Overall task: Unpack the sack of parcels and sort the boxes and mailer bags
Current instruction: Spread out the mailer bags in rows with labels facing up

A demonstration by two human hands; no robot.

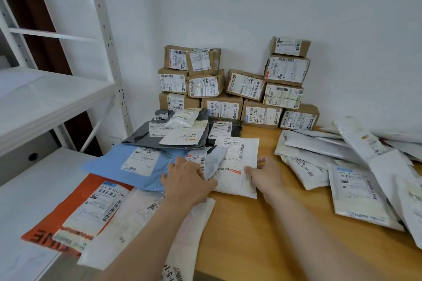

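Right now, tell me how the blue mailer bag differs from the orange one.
The blue mailer bag is plain pale blue. The orange mailer bag carries big black lettering. The blue one lies farther back, its right edge at the left hand. The orange one lies nearer, at the far left. Both lie flat, each with a white barcode label face up.

We see through one wide-angle camera worn on the head, facing forward and down over the wooden table [251,246] toward the white wall [251,7]. It sits near: both forearms enter from the bottom edge, and the left hand [187,180] and right hand [266,174] meet the white mailer [235,162] about mid-frame. The stacked boxes [239,89] lie farther back; the shelving [57,91] bows along the left edge.
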